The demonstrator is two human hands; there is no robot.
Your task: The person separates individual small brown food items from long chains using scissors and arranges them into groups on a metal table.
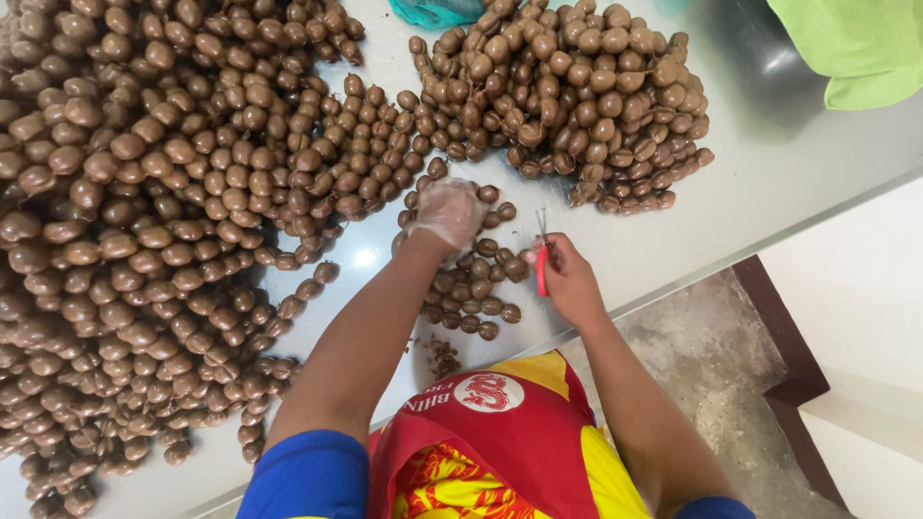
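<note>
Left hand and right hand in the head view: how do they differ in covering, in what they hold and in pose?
The left hand wears a thin clear plastic glove; the right hand is bare. The left hand rests palm-down on the small cluster of round brown linked sausages; the right hand holds small red-handled scissors, blades pointing away from the person. Both work over the pale shiny tabletop.

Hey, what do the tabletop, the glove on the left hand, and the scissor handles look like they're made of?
Tabletop: seems smooth, glossy metal or laminate; it mirrors light. Glove on the left hand: thin, clear plastic film, wrinkled and see-through. Scissors in the right hand: red handles look like plastic, blades thin grey metal, though they show very small.
</note>
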